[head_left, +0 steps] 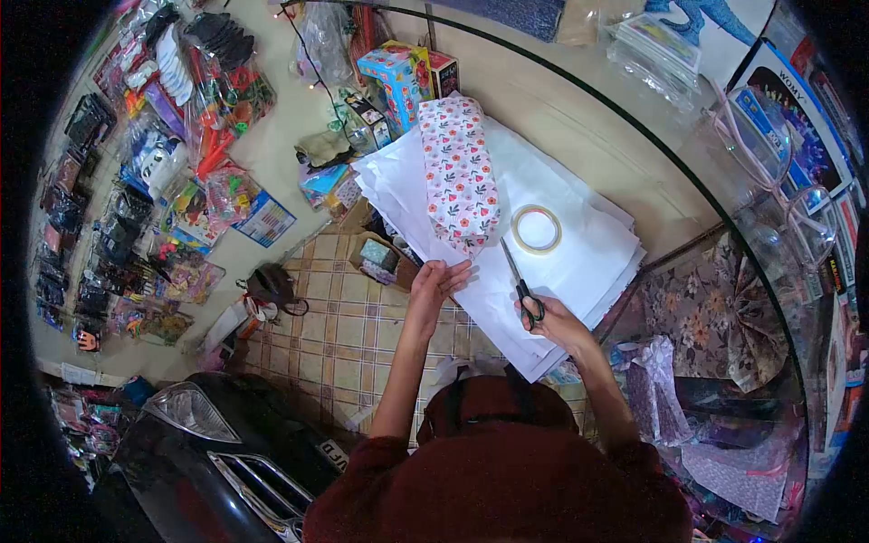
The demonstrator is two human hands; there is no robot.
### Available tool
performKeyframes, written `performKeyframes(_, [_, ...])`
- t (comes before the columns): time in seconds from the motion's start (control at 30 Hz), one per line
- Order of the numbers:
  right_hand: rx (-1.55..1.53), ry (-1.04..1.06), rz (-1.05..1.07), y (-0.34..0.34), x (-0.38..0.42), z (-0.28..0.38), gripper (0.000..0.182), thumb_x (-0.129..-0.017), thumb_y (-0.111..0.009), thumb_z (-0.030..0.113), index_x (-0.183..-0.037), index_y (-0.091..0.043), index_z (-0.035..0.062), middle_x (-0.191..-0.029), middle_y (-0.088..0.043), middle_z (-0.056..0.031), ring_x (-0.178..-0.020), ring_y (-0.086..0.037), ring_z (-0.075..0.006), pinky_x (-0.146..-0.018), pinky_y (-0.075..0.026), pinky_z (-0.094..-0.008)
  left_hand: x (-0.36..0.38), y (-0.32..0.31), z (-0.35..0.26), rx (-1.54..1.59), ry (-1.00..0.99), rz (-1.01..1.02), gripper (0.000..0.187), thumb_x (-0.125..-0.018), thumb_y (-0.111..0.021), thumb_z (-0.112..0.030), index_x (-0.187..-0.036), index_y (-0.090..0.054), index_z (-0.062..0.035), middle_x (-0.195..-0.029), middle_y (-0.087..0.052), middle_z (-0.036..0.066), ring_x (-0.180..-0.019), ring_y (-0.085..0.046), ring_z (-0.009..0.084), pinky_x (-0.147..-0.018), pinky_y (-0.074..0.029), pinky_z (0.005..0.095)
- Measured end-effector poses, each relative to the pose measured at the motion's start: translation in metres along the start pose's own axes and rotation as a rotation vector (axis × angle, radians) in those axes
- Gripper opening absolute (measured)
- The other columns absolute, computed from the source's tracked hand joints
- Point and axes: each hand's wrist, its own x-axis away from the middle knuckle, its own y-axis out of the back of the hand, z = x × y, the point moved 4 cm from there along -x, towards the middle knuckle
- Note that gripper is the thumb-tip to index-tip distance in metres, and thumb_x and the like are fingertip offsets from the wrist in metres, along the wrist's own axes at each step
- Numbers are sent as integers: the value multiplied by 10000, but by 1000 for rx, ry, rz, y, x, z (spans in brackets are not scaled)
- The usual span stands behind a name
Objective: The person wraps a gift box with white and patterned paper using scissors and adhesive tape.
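A long package in white paper with red flowers [460,172] lies on a stack of white sheets [579,226]. My left hand [436,282] is at its tapered lower end, fingers stretched out and slightly apart over the sheets' edge. In my right hand [559,326] is a pair of scissors [527,303], held by the dark handles, its blades pointing up toward the package's end. A roll of tape [558,237] rests flat on the sheets, just right of the package and above the scissors.
Colourful boxes [396,86] stand behind the sheets. An open cardboard box [367,271] sits left of my left hand. A dark glass edge [634,116] curves along the counter. Bagged goods [226,109] hang at left, above a black vehicle front [217,452].
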Motion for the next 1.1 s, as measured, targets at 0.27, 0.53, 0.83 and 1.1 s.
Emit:
performKeyframes(0.27, [-12, 41, 7, 4, -7, -1, 399, -949, -540, 374, -1100, -547, 5, -789, -513, 12, -712, -492, -62, -610, -388, -200, -1, 2, -3, -4, -29, -22, 160, -978, -480, -262, -982, -462, -103, -1158, -612, 227, -1002, -636, 224, -902, -469, 342])
performKeyframes(0.53, [-28, 15, -7, 0, -1, 2, 407, -962, -517, 359, -1130, -538, -11, -774, -509, -1, -692, -466, -66, -585, -360, -206, -4, 4, 7, 62, -47, -8, 172, -981, -479, -276, -981, -463, -104, -1176, -600, 235, -1010, -635, 224, -891, -475, 331])
performKeyframes(0.83, [69, 70, 29, 12, -8, -7, 454, -952, -504, 438, -1105, -571, 16, -729, -502, 26, -636, -435, -61, -558, -343, -202, -7, 7, 5, 131, -15, 3, 155, -980, -482, -281, -979, -479, -126, -1224, -578, 221, -1071, -602, 219, -907, -464, 321])
performKeyframes(1.1, [-75, 64, 179, 0, 8, 6, 638, -937, -431, 526, -1252, -479, -27, -833, -503, -3, -766, -466, -85, -714, -381, -225, -10, 11, 14, 169, 7, -1, 155, -976, -487, -286, -980, -473, -132, -1236, -573, 212, -1066, -601, 213, -916, -447, 329])
